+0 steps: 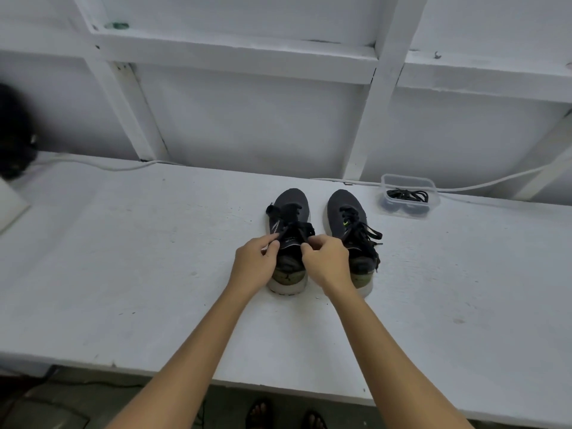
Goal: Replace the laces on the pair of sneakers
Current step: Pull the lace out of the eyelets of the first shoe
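Observation:
Two dark sneakers with pale soles stand side by side on the white table (154, 258), toes pointing away from me. Both my hands work at the left sneaker (291, 205). My left hand (253, 261) pinches its black lace (297, 227) at the left side of the tongue. My right hand (328, 258) pinches the lace at the right side. The right sneaker (343, 212) stands untouched, its loose black lace (368, 236) spilling over its right side. A clear plastic box (408, 196) at the back right holds a bundle of black laces (407, 195).
A white cable (108, 165) runs along the table's back edge by the white framed wall. A dark blurred object (15, 134) sits at the far left. The table's near edge lies close to me, with my sandalled feet (284, 413) below it.

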### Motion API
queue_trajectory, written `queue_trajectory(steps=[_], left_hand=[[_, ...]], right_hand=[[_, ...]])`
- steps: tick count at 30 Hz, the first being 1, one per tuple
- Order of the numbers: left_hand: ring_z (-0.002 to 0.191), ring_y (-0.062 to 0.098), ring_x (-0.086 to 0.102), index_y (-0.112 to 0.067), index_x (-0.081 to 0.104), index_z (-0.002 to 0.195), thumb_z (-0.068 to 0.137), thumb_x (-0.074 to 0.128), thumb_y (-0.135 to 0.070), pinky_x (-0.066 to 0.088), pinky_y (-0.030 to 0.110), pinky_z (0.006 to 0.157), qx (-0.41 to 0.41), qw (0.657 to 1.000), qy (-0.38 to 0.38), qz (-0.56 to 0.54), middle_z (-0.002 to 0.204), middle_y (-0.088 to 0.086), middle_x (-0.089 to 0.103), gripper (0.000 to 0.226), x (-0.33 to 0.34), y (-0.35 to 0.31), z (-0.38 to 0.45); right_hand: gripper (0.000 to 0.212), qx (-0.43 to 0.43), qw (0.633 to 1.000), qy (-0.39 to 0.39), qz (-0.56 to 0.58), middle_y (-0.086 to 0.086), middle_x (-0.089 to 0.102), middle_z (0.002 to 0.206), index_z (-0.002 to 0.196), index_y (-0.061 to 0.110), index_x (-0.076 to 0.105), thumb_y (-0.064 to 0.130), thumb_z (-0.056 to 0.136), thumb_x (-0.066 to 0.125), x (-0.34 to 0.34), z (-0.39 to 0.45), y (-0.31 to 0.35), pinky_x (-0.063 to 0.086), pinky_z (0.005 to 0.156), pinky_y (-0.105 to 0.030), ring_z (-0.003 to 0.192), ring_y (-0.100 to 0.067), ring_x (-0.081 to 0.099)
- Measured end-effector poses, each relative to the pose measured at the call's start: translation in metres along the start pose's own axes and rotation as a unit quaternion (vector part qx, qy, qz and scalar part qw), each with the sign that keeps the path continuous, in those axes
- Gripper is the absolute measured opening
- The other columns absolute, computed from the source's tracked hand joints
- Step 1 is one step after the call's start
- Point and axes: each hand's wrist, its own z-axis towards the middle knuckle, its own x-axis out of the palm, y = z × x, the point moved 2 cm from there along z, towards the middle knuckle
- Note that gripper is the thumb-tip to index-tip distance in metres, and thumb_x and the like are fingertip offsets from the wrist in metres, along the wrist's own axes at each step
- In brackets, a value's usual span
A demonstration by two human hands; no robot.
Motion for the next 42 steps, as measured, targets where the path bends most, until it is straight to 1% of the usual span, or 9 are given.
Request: queue_trajectory(steps=[3, 12, 17, 21, 27, 31, 34, 38, 42], left_hand=[[0.115, 0.012, 0.061, -0.023, 0.065, 0.133, 0.103, 0.051, -0.027, 0.045, 0.02, 0.091, 0.004, 1.0, -0.016, 0.004, 0.13, -0.001, 0.065, 0.033, -0.006, 0.005, 0.001], [0.108, 0.008, 0.064, -0.023, 0.068, 0.127, 0.1, 0.057, -0.026, 0.051, 0.02, 0.091, -0.014, 0.998, -0.059, -0.036, 0.124, -0.003, 0.067, 0.029, -0.034, 0.027, -0.003], [0.099, -0.001, 0.064, -0.026, 0.072, 0.114, 0.098, 0.06, -0.032, 0.044, 0.006, 0.076, -0.012, 0.999, -0.032, -0.038, 0.112, -0.011, 0.069, 0.021, -0.042, 0.031, 0.006], [0.092, 0.004, 0.064, -0.022, 0.071, 0.104, 0.101, 0.054, -0.035, 0.043, 0.013, 0.072, 0.015, 0.998, -0.052, -0.018, 0.098, -0.01, 0.071, 0.021, -0.052, 0.024, 0.027], [0.115, 0.017, 0.057, -0.017, 0.064, 0.132, 0.103, 0.048, -0.009, 0.043, 0.026, 0.1, 0.142, 0.982, 0.003, 0.123, 0.127, 0.004, 0.063, 0.035, -0.062, 0.011, 0.074], [0.114, 0.019, 0.06, -0.017, 0.068, 0.128, 0.099, 0.057, -0.012, 0.043, 0.025, 0.098, 0.149, 0.972, 0.057, 0.173, 0.123, 0.004, 0.068, 0.031, -0.063, 0.016, 0.088], [0.1, 0.014, 0.063, -0.02, 0.076, 0.111, 0.095, 0.066, -0.02, 0.049, 0.028, 0.093, 0.161, 0.974, 0.021, 0.155, 0.107, -0.003, 0.073, 0.019, -0.066, 0.02, 0.086], [0.088, 0.002, 0.062, -0.022, 0.078, 0.109, 0.096, 0.065, -0.02, 0.045, 0.008, 0.08, 0.169, 0.977, -0.02, 0.129, 0.102, -0.009, 0.076, 0.018, -0.072, 0.022, 0.083], [0.08, 0.011, 0.063, -0.017, 0.073, 0.102, 0.099, 0.06, -0.021, 0.049, 0.025, 0.072, 0.137, 0.975, -0.137, 0.111, 0.088, -0.007, 0.071, 0.014, -0.085, 0.017, 0.089]], right_hand=[[0.029, -0.015, 1.0, -0.003, 0.003, -0.001, 0.073, 0.109, 0.124, 0.008, 0.069, 0.02, 0.099, 0.062, 0.009, -0.001, 0.0, 0.046, 0.08, -0.019, 0.09, -0.01, 0.064], [0.021, -0.081, 0.997, 0.009, 0.004, 0.011, 0.069, 0.09, 0.115, 0.015, 0.074, 0.019, 0.099, 0.062, 0.042, 0.001, 0.006, 0.046, 0.067, -0.002, 0.077, 0.005, 0.063], [0.02, -0.066, 0.996, 0.014, 0.061, 0.014, 0.075, 0.101, 0.115, 0.019, 0.074, 0.024, 0.097, 0.065, 0.046, 0.006, -0.007, 0.059, 0.086, -0.031, 0.087, -0.003, 0.071], [0.011, -0.059, 0.994, 0.018, 0.089, 0.018, 0.074, 0.095, 0.102, 0.025, 0.074, 0.029, 0.097, 0.066, 0.045, 0.009, -0.009, 0.056, 0.081, -0.025, 0.084, 0.001, 0.07], [0.017, -0.051, 0.992, 0.036, 0.107, 0.022, 0.072, 0.099, 0.108, 0.027, 0.074, 0.036, 0.098, 0.063, 0.044, 0.014, -0.005, 0.057, 0.085, -0.027, 0.087, 0.001, 0.068], [0.022, -0.057, 0.991, 0.059, 0.103, 0.014, 0.074, 0.104, 0.112, 0.027, 0.074, 0.039, 0.097, 0.063, 0.045, 0.02, -0.003, 0.06, 0.086, -0.029, 0.089, -0.001, 0.07], [0.023, -0.058, 0.992, 0.061, 0.097, 0.01, 0.074, 0.108, 0.112, 0.027, 0.074, 0.041, 0.096, 0.063, 0.046, 0.023, -0.005, 0.06, 0.087, -0.031, 0.089, -0.003, 0.071], [0.021, -0.069, 0.993, 0.053, 0.077, 0.01, 0.073, 0.107, 0.108, 0.027, 0.073, 0.041, 0.097, 0.062, 0.049, 0.024, -0.007, 0.059, 0.084, -0.029, 0.087, -0.002, 0.071], [0.022, -0.073, 0.995, 0.027, 0.056, 0.008, 0.073, 0.093, 0.09, 0.024, 0.072, 0.038, 0.1, 0.058, 0.051, 0.025, -0.01, 0.055, 0.075, -0.025, 0.081, -0.005, 0.07]])
